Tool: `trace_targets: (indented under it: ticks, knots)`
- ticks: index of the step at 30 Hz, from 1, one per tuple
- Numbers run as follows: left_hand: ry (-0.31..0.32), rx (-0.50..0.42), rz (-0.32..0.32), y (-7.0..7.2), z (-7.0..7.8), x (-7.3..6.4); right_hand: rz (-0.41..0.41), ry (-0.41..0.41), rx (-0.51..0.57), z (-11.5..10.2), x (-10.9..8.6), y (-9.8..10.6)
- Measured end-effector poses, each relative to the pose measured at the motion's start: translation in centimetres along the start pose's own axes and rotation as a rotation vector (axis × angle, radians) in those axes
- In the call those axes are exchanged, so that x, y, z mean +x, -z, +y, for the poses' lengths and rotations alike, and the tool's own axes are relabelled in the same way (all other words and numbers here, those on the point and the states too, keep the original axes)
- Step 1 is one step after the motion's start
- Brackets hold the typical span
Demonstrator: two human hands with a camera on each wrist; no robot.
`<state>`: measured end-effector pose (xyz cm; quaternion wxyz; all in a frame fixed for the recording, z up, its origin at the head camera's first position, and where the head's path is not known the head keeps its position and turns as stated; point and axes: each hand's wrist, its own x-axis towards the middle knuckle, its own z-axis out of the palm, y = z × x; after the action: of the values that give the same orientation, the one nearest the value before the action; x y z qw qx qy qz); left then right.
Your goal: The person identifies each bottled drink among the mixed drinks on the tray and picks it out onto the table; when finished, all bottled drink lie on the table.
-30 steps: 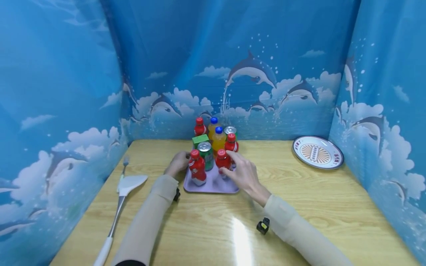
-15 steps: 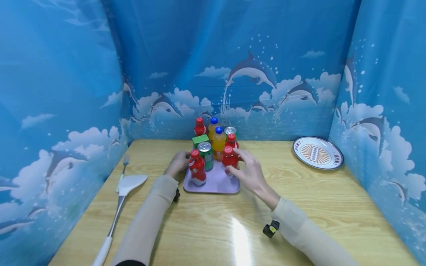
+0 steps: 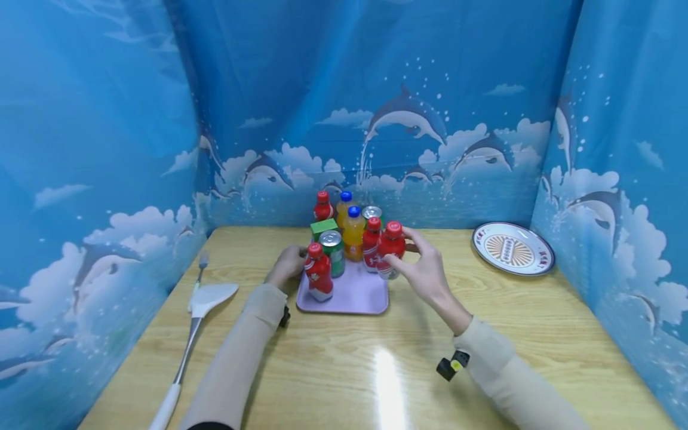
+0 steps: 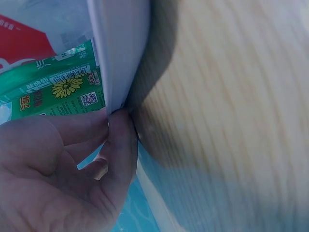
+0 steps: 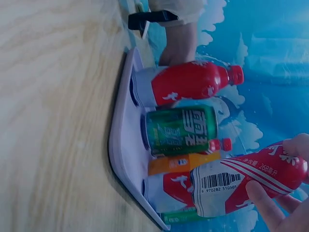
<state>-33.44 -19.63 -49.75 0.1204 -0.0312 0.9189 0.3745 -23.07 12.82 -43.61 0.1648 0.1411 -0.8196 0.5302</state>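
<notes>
My right hand (image 3: 424,269) grips a small red-labelled bottle (image 3: 391,248) by its upper part, at the right side of a lilac tray (image 3: 357,298). In the right wrist view this bottle (image 5: 229,183) is raised above the tray floor and tilted. With its fingertips my left hand (image 4: 67,169) pinches the tray's left rim (image 4: 118,53). Around it on the tray stand another red bottle (image 3: 319,275) at the front left, a green can (image 3: 332,254), a green box (image 3: 323,226), orange drink bottles (image 3: 353,233) with blue caps, and more red bottles (image 3: 371,243).
To the left lie a white spatula (image 3: 209,297) with a long handle and a fork (image 3: 202,263). A patterned plate (image 3: 513,247) rests at the back right. Blue dolphin curtains (image 3: 376,89) enclose the wooden table (image 3: 322,370) at the back and sides.
My right hand has lifted the red bottle and carried it to the right, from the middle of the tray to its right edge. My left hand stays at the rim.
</notes>
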Motion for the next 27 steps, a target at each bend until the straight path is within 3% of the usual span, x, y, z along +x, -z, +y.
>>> trace_targets:
  ticks: [9, 14, 21, 27]
  knots:
    - [-0.003, -0.016, 0.003, 0.1, -0.1, 0.1, 0.038, -0.062, -0.019, 1.5, 1.8, 1.8]
    - [0.005, -0.018, 0.006, 0.0, -0.2, 0.3, 0.061, -0.138, 0.012, 3.4, 3.6, 2.5]
    - [-0.026, -0.009, 0.022, 0.3, -0.1, 0.0, 0.08, -0.166, 0.052, 6.0, 6.1, 2.6]
    - [-0.053, 0.023, 0.04, 0.1, -0.1, -0.1, 0.089, -0.154, -0.05, 7.5, 7.7, 2.4]
